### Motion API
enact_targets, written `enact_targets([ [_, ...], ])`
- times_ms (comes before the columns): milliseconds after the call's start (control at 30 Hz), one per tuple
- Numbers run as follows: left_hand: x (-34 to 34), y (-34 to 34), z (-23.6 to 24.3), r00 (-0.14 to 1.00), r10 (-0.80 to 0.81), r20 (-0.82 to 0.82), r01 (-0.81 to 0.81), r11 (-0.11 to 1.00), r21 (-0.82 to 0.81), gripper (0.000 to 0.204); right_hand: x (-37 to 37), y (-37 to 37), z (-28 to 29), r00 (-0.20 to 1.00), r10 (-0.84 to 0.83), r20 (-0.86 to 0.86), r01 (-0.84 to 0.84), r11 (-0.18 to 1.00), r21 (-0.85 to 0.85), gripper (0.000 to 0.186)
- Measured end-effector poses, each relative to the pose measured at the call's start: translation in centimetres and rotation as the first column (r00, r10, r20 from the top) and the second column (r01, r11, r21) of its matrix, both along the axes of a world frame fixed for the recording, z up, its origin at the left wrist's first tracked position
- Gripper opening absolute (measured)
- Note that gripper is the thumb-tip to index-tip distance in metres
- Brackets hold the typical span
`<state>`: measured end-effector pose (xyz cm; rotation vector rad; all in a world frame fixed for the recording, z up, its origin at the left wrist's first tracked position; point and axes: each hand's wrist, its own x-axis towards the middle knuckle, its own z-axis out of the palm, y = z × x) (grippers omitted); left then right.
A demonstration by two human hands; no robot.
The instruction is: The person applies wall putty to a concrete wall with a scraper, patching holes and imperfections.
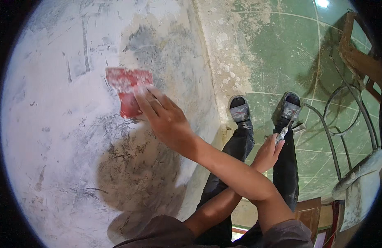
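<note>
My right hand (166, 120) reaches across to the left, its fingers closed on a red flat scraper (129, 101) smeared with white paste, pressed against a mottled white and grey wall (63, 136). Lower right, under my crossed right forearm, my left hand (267, 151) grips a putty knife (282, 134) with a paste-covered handle, held over my right leg. The knife's blade is only partly distinguishable against the sandal behind it.
My sandalled feet (240, 113) stand on green tiles (273, 49) beside a stained strip along the wall's foot. Dark hoses (331, 140) loop at the right. A brown wooden frame (352, 49) is at upper right, a pale dirty board (360, 198) at lower right.
</note>
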<state>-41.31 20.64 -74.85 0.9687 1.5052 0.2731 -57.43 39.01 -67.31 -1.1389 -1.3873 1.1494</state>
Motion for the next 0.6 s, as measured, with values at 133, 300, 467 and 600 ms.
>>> enact_targets([
  [133,0.3,0.3,-0.1,1.000,0.003,0.014,-0.003,1.000,-0.019,0.035,0.7,0.2,-1.7,0.989,-0.145,-0.043,0.145,0.989,0.014,0.060],
  [300,0.2,-0.1,-0.3,1.000,-0.017,0.010,0.017,0.999,-0.029,0.041,-0.8,5.0,-4.1,0.944,-0.322,0.074,0.323,0.946,-0.009,0.063],
  [467,-0.2,0.3,-0.3,0.996,-0.082,-0.030,0.075,0.981,-0.182,0.052,0.4,-1.1,-0.8,0.999,-0.039,0.000,0.038,0.967,-0.253,0.065],
  [600,-1.0,-1.2,-0.1,0.999,0.002,-0.046,-0.006,0.996,-0.087,0.045,7.3,-6.8,3.7,0.983,-0.013,-0.184,-0.038,0.962,-0.272,0.060],
])
